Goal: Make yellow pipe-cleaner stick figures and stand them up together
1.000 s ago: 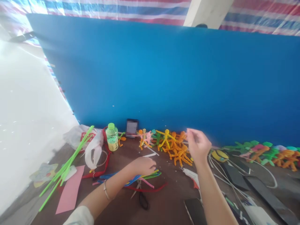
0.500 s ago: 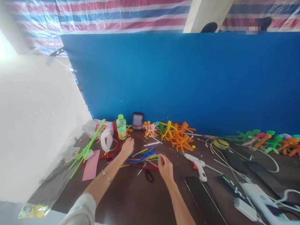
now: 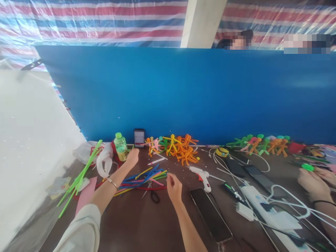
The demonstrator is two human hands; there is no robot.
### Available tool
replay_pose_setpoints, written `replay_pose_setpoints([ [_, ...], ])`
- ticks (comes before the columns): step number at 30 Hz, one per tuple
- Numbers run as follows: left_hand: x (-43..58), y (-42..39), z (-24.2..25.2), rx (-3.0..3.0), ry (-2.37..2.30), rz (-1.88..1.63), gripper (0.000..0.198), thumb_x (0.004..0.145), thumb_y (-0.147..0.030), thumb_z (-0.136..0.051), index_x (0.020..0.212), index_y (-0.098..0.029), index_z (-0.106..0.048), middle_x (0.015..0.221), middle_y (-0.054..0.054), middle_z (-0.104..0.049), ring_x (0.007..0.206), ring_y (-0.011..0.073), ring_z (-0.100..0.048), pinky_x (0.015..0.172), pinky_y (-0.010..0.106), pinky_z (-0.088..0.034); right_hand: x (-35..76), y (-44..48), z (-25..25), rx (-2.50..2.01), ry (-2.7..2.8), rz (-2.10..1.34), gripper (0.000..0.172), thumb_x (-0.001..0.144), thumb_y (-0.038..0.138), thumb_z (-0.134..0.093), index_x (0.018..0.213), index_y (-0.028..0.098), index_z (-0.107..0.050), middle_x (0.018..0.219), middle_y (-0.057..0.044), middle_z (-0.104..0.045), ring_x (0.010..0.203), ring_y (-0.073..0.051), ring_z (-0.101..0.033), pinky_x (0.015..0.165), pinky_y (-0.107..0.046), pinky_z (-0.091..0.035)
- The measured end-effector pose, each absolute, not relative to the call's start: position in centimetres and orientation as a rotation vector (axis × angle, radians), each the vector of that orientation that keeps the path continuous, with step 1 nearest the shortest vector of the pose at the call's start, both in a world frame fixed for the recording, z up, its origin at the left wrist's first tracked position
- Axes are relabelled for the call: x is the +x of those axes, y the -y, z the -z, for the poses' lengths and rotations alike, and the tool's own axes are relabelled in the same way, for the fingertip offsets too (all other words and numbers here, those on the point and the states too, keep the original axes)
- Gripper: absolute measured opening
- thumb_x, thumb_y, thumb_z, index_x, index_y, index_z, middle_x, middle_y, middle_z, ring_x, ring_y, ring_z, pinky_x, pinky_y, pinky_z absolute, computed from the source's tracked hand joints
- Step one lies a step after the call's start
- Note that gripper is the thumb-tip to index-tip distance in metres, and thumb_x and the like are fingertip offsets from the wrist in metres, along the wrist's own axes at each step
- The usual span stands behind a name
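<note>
My left hand [image 3: 133, 158] is closed beside the bottle [image 3: 120, 147] with the green cap; its back faces me and hides its fingertips and whatever they hold. Loosely curled, my right hand [image 3: 174, 188] hovers by the right ends of a bunch of coloured pipe cleaners [image 3: 147, 177], and nothing shows in its fingers. Scissors [image 3: 154, 196] with black handles lie partly under that bunch. Behind my hands stand several finished pipe-cleaner figures [image 3: 172, 142], mostly orange, with some yellow, pink and green ones. A pink-tipped pen [image 3: 156, 161] rests in front of them.
To the right lie a hot glue gun [image 3: 203, 176], a phone [image 3: 210, 214] and a power strip [image 3: 273, 213] with tangled white cables. A co-worker's hands [image 3: 315, 182] hold something green. Long green pipe cleaners [image 3: 82, 175] and a plastic bag [image 3: 90, 152] sit left. A blue partition [image 3: 168, 94] closes the back.
The view has swung right, bringing the co-worker's hands in. My left hand has gone further back, over the spot where a small green and orange piece stood. My right hand stays by the pipe cleaners.
</note>
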State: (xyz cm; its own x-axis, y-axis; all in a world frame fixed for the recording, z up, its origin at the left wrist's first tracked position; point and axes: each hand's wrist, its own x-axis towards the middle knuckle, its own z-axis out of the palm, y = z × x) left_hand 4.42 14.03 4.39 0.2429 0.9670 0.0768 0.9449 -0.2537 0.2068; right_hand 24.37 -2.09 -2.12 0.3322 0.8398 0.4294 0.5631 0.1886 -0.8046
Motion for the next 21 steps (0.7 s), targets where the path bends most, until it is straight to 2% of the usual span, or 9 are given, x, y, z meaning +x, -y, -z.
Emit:
replay_pose_setpoints([
  [5,4.1,-13.4,-6.7,2.393,-1.727,-0.544,0.040,0.074,0.003,-0.032,0.103,-0.013,-0.054,0.103,0.011,-0.057,0.099,0.0170,-0.052,0.087,0.028,-0.039,23.8,1.2,1.7,-1.409,1.259,-0.510,0.024,0.083,0.038,-0.041,0.087,0.020,-0.057,0.079,-0.007,-0.063,0.072,-0.020,-0.060,0.066,-0.032,-0.049],
  [9,4.4,-11.7,-8.2,2.238,-1.339,-0.913,0.032,0.083,-0.010,-0.027,0.101,-0.016,-0.053,0.098,0.006,-0.059,0.090,0.0134,-0.055,0.082,0.026,-0.042,23.4,-0.2,0.6,-1.366,1.287,-0.586,0.029,0.080,0.039,-0.045,0.096,0.018,-0.057,0.089,-0.008,-0.062,0.069,-0.017,-0.059,0.065,-0.030,-0.049],
  [13,5.4,-9.2,-9.1,1.979,-0.927,-0.911,0.023,0.083,-0.022,-0.035,0.093,-0.016,-0.056,0.084,0.004,-0.061,0.076,0.0133,-0.056,0.070,0.025,-0.044,23.2,-1.6,-1.5,-1.251,1.221,-0.880,0.056,0.072,0.041,-0.057,0.122,0.022,-0.039,0.114,-0.011,-0.051,0.056,-0.008,-0.052,0.053,-0.026,-0.046],
  [15,6.2,-8.0,-9.1,1.874,-0.778,-0.895,0.021,0.082,-0.027,-0.040,0.088,-0.015,-0.057,0.081,0.004,-0.059,0.074,0.0132,-0.055,0.067,0.025,-0.044,23.3,-2.4,-2.5,-1.205,1.159,-1.090,0.062,0.070,0.043,-0.059,0.123,0.022,-0.035,0.105,-0.009,-0.055,0.050,-0.006,-0.048,0.045,-0.023,-0.041],
  [17,7.0,-7.2,-8.7,1.745,-0.683,-0.929,0.019,0.080,-0.029,-0.046,0.084,-0.015,-0.057,0.075,0.003,-0.058,0.071,0.0124,-0.053,0.066,0.025,-0.043,23.8,-3.0,-3.1,-1.202,1.134,-1.242,0.062,0.067,0.045,-0.061,0.120,0.021,-0.037,0.084,-0.003,-0.059,0.043,-0.006,-0.043,0.039,-0.021,-0.035],
  [19,7.8,-6.7,-8.0,1.634,-0.633,-0.957,0.019,0.078,-0.032,-0.050,0.082,-0.014,-0.057,0.073,0.003,-0.057,0.068,0.0115,-0.052,0.064,0.024,-0.042,24.3,-3.5,-3.6,-1.210,1.194,-1.314,0.058,0.066,0.045,-0.063,0.114,0.019,-0.043,0.071,0.001,-0.057,0.041,-0.005,-0.039,0.038,-0.020,-0.031],
  [21,8.5,-6.7,-7.4,1.547,-0.592,-0.979,0.020,0.077,-0.033,-0.054,0.079,-0.014,-0.058,0.074,0.004,-0.057,0.067,0.0110,-0.051,0.062,0.023,-0.041,24.7,-3.8,-3.9,-1.195,1.328,-1.316,0.049,0.065,0.043,-0.064,0.106,0.019,-0.050,0.071,0.002,-0.056,0.046,-0.007,-0.043,0.042,-0.021,-0.035],
])
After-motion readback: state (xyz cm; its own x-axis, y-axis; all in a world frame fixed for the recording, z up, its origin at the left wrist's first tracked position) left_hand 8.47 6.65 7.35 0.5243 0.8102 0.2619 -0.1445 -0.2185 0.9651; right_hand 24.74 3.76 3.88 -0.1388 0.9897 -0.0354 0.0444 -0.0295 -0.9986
